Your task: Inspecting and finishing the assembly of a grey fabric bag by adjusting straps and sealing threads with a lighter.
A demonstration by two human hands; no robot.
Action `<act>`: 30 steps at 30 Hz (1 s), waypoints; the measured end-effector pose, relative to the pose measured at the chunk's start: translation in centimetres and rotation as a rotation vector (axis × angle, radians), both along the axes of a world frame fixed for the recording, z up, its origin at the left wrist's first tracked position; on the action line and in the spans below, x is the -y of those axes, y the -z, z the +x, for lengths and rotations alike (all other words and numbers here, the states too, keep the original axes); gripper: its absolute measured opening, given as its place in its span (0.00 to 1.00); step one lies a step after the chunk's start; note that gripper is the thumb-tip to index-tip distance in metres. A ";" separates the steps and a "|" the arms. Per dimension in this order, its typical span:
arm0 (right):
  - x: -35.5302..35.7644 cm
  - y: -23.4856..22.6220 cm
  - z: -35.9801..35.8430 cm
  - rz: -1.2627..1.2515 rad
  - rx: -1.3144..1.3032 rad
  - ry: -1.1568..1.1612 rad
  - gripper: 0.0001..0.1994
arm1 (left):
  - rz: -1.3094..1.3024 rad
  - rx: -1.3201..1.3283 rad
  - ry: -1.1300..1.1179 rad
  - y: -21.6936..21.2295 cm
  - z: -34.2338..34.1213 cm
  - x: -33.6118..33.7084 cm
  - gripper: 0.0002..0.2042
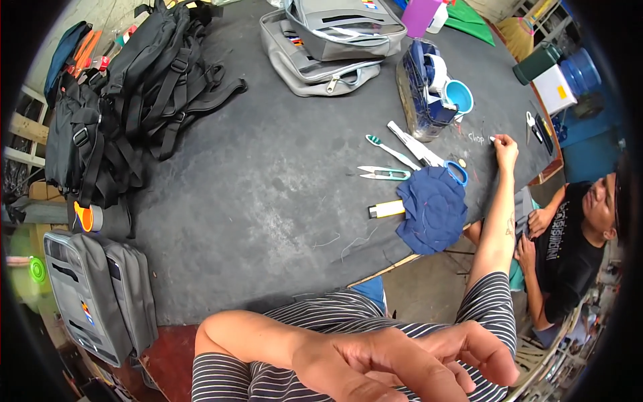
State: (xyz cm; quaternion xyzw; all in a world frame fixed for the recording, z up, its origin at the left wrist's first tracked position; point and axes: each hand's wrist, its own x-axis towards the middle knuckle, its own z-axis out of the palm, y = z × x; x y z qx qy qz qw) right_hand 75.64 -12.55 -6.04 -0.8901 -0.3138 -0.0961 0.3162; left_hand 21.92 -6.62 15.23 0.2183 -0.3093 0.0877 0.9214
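Observation:
At the right side of the dark table (221, 181), my right hand (506, 151) pinches a small white piece of chalk (493, 139). Its tip is at white handwritten marks (476, 139) on the tabletop. My left hand (402, 365) hovers close to the camera over my lap, fingers bent but apart, holding nothing that I can see. Between the hands lies a round navy cloth bundle (432, 209). Around it are blue-handled scissors (456, 173), a toothbrush (392, 153), thread snips (385, 173) and a yellow-and-black stick-shaped item (386, 210).
Grey bags (335, 40) are stacked at the back; other grey bags (94, 295) stand left, below black strapped bags (134, 100). A clear bin (418, 94) holds tape rolls. A person (579, 241) sits at the right, handling grey material. Small tools (539, 127) lie near the right edge.

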 end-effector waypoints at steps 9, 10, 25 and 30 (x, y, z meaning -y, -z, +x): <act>0.5 0.1 1.2 0.001 0.042 0.078 0.10 | 0.045 0.204 -0.623 0.3 2.0 2.5 0.19; 0.8 0.4 1.6 0.030 0.048 0.061 0.10 | 0.062 0.224 -0.792 0.7 2.1 3.1 0.23; 2.4 1.0 4.0 -0.053 0.080 0.106 0.10 | 0.018 0.007 -0.009 0.2 0.9 -1.7 0.28; 1.6 0.7 3.6 -0.049 0.046 0.108 0.10 | -0.010 0.013 0.024 -0.6 1.2 -1.8 0.30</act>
